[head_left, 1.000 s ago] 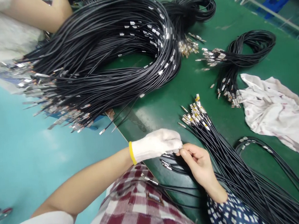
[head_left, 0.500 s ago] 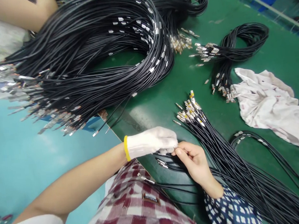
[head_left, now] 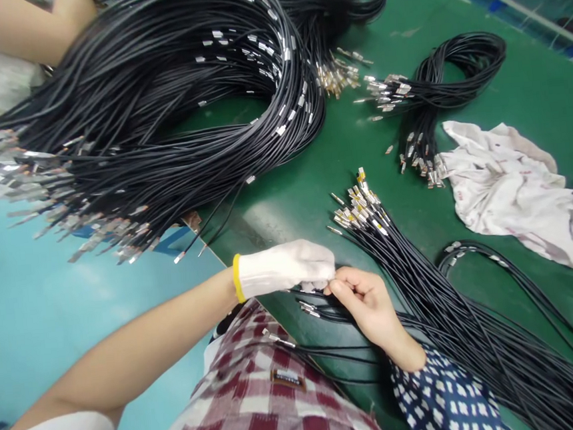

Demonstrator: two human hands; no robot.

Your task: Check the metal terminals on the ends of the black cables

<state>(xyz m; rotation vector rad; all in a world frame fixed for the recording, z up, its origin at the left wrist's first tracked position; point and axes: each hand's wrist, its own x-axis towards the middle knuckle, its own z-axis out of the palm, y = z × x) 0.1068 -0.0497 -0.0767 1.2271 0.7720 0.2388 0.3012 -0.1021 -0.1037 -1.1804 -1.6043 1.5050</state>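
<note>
My left hand (head_left: 286, 267), in a white knitted glove with a yellow cuff, is closed with its fingers bent down. Its fingertips meet those of my bare right hand (head_left: 369, 307), where thumb and forefinger are pinched together. Whatever they grip is too small and hidden to make out. Just beneath the hands lie black cables with metal end terminals (head_left: 309, 309). Other cable ends (head_left: 278, 338) reach over the checked apron (head_left: 263, 404). Right of my hands, a long bundle of black cables (head_left: 422, 277) has metal and yellowish terminals fanned out at its upper end.
A large looped heap of black cables (head_left: 170, 151) covers the table's far left, its ends overhanging the edge. Smaller coils (head_left: 469, 68) lie at the back of the green table (head_left: 276, 209). A crumpled white cloth (head_left: 509, 189) lies right. Another person's arm (head_left: 24, 24) shows top left.
The whole view has shifted slightly, with the table's things sitting a little higher and further left. Both hands keep the same pinched pose, fingertips together.
</note>
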